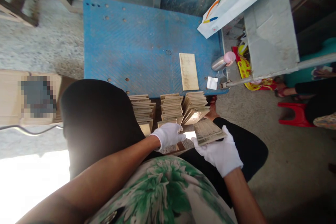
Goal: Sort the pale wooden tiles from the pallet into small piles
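My right hand (220, 152), in a white glove, grips a thin rectangular panel (208, 132) by its near and right edges. The panel is pale with dark smudges on its face, and it lies tilted above my lap. To its left is my left hand (169, 135), also gloved, with fingers slightly bent, apart and nothing seen in them. Just beyond the hands stand three rows of similar panels: a left row (144, 108), a middle row (171, 106) and a right row (195, 105). Another such panel (189, 71) lies flat on the blue table (136, 49).
A steel flask with a pink lid (222, 62) and a white paper piece (212, 83) are at the table's right end. A white bag (233, 3) leans over the far right corner. A red stool (294, 113) and another person's legs (312, 91) are at right.
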Demonstrator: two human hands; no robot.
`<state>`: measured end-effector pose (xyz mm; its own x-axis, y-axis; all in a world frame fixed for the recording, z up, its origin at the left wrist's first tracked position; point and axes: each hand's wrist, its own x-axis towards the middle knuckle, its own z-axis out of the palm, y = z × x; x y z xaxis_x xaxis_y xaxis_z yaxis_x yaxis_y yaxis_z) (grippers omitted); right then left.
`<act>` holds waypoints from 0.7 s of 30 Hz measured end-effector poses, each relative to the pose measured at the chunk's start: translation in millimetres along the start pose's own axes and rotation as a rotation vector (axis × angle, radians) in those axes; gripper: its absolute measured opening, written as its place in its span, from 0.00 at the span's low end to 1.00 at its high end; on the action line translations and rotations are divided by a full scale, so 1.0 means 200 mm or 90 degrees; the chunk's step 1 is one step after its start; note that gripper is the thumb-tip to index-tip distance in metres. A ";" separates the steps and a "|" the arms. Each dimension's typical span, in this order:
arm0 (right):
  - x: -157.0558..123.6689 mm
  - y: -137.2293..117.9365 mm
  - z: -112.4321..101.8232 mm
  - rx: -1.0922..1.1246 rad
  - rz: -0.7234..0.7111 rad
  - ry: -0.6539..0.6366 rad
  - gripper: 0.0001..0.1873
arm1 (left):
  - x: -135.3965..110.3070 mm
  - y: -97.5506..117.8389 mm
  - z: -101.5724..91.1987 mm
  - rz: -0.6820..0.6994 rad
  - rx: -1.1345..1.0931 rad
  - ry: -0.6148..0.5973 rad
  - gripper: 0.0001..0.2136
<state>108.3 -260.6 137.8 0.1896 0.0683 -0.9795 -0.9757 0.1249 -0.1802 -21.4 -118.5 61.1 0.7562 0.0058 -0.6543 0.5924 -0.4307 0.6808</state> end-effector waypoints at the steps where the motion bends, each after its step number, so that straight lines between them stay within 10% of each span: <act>1: 0.05 0.00 0.01 0.005 -0.006 0.010 0.23 | 0.00 0.00 0.00 0.000 0.004 0.000 0.22; 15: 0.69 0.03 0.12 -0.077 -0.032 0.031 0.16 | 0.02 0.00 0.01 0.002 -0.005 -0.009 0.21; 21: 0.78 -0.03 0.12 -0.404 -0.118 0.026 0.17 | 0.02 0.01 -0.01 -0.027 -0.017 -0.025 0.23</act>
<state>147.3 -227.5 -11.9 0.3682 0.0624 -0.9277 -0.8050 -0.4778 -0.3517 -17.2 -116.6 61.1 0.7190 -0.0122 -0.6949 0.6314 -0.4064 0.6604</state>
